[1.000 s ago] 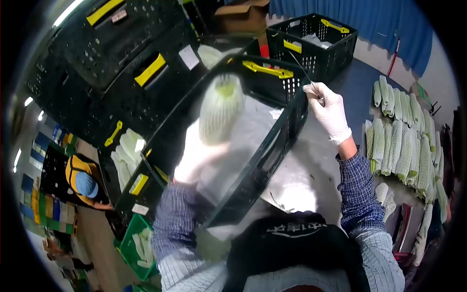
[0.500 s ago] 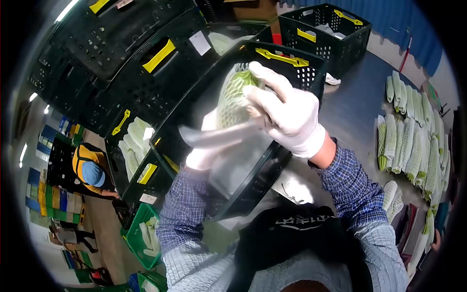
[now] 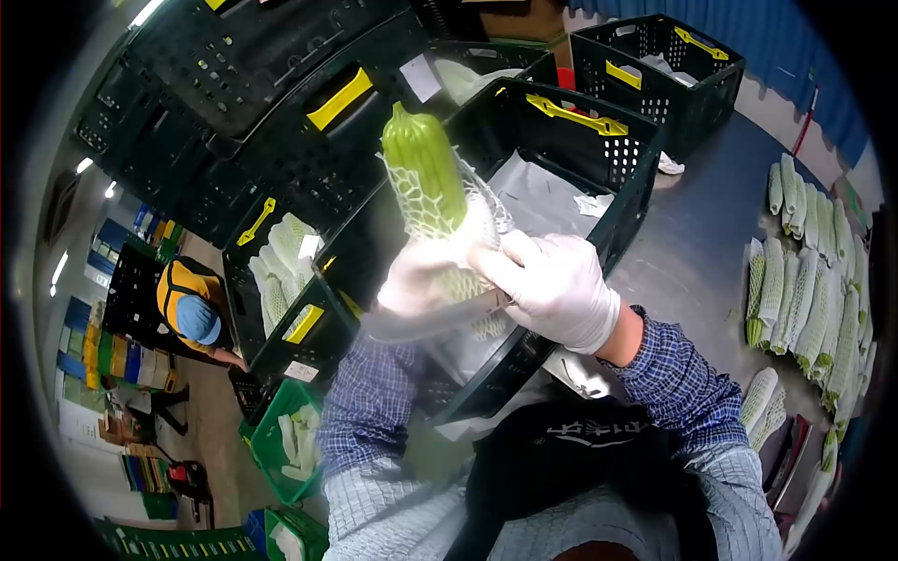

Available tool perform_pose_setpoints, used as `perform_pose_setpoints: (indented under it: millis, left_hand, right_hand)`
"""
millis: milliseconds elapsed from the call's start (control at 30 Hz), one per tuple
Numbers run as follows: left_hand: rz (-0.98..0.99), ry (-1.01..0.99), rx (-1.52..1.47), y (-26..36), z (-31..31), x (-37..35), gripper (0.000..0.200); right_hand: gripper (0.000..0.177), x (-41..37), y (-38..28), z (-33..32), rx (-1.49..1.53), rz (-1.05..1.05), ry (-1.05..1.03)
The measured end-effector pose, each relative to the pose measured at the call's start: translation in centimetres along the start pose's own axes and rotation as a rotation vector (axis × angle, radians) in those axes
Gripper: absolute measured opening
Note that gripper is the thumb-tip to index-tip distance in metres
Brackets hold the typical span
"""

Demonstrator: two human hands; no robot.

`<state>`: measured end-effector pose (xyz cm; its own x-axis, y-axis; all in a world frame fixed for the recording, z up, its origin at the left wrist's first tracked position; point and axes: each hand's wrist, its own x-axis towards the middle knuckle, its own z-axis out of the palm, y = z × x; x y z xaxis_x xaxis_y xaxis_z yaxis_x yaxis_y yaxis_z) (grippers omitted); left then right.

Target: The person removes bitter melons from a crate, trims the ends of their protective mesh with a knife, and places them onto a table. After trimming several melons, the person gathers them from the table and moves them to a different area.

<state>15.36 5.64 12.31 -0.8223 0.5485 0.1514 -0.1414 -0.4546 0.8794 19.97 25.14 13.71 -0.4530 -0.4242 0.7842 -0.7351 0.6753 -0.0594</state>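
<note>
A long, ribbed light-green gourd (image 3: pixel 432 168) stands upright before me, its top end bare and its lower part in a white foam net sleeve (image 3: pixel 482 210). My left hand (image 3: pixel 416 276) is wrapped round its lower part. My right hand (image 3: pixel 566 294) is closed on a knife (image 3: pixel 421 323), whose blurred blade points left beneath my left hand. The fingertips of my right hand are pressed against the net sleeve. The knife's handle is hidden in my palm. Both hands wear white gloves.
Under my hands stands a dark crate (image 3: pixel 645 140) with a pale liner (image 3: pixel 547 192). Net-sleeved gourds (image 3: pixel 795 290) lie in rows on the metal table (image 3: pixel 692 234) at right. Another crate (image 3: pixel 655 89) stands behind. At left are stacked crates, a green basket (image 3: pixel 281 449) and a person (image 3: pixel 192 309).
The gourd has moved left, and its green top now sticks out of the net. My right hand has dropped from the gourd's top to the sleeve lower down, still with the knife.
</note>
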Motion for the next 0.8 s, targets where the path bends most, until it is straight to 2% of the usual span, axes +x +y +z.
perform_pose_setpoints:
  millis: [33, 67, 167, 200, 300, 333, 367, 400, 500, 600, 633, 667, 700, 767, 800]
  left_hand:
    - [-0.010, -0.004, -0.114, -0.1, 0.0, -0.1, 0.057]
    - [-0.066, -0.049, -0.405, -0.2, -0.3, 0.2, 0.067]
    - [-0.100, -0.134, -0.346, 0.6, -0.1, 0.8, 0.054]
    - [-0.107, -0.101, -0.367, 0.8, 0.7, 0.4, 0.053]
    - [-0.163, 0.058, -0.233, -1.0, -2.0, 0.3, 0.043]
    - [-0.193, 0.200, -0.029, -2.0, -3.2, 0.1, 0.039]
    - [-0.271, 0.174, -0.206, -1.8, -3.6, 0.3, 0.034]
    - [-0.355, 0.162, -0.380, -1.5, -3.8, 0.6, 0.028]
    - [0.069, 0.174, 0.100, -1.6, -0.5, 3.0, 0.028]
    - [0.225, 0.113, 0.428, -1.3, 1.7, 3.1, 0.029]
    - [0.422, 0.117, 1.186, -0.9, 2.1, 3.2, 0.034]
    - [0.305, 0.109, 0.902, -1.0, 1.9, 3.1, 0.038]
    - [0.190, 0.101, 0.618, -1.1, 1.5, 3.0, 0.042]
    - [0.131, 0.100, 0.453, -1.8, 0.5, 3.3, 0.051]
    - [0.185, 0.106, 0.572, -2.1, -0.1, 3.7, 0.054]
  right_hand:
    - [0.038, 0.0, -0.2, 0.0, 0.008, -0.006, -0.009]
    - [0.039, -0.1, -0.3, 0.0, 0.044, -0.009, -0.017]
    - [0.051, 0.1, -0.9, 0.0, 0.158, -0.031, -0.020]
    - [0.049, 0.2, -1.2, 0.0, 0.136, -0.058, 0.003]
    - [0.044, 0.8, -2.1, 0.6, 0.099, -0.138, 0.074]
    - [0.042, 0.9, -2.2, 1.1, 0.106, -0.161, 0.099]
    - [0.041, 1.0, -2.3, 1.2, 0.114, -0.183, 0.123]
    - [0.033, 1.1, -2.8, 0.0, -0.064, -0.216, -0.052]
    - [0.025, 0.6, -3.1, 0.8, -0.002, -0.244, -0.042]
    - [0.021, -0.1, -3.2, 1.0, -0.019, -0.236, -0.068]
    - [0.021, -0.6, -3.1, 1.4, -0.018, -0.230, -0.082]
    - [0.022, -0.7, -2.7, 2.0, 0.213, -0.214, 0.043]
    - [0.019, -1.1, -2.6, 2.1, 0.218, -0.208, 0.057]
    - [0.014, -1.4, -2.4, 1.8, 0.229, -0.200, 0.088]
    - [0.015, -1.2, -2.0, 0.0, 0.203, -0.140, 0.001]
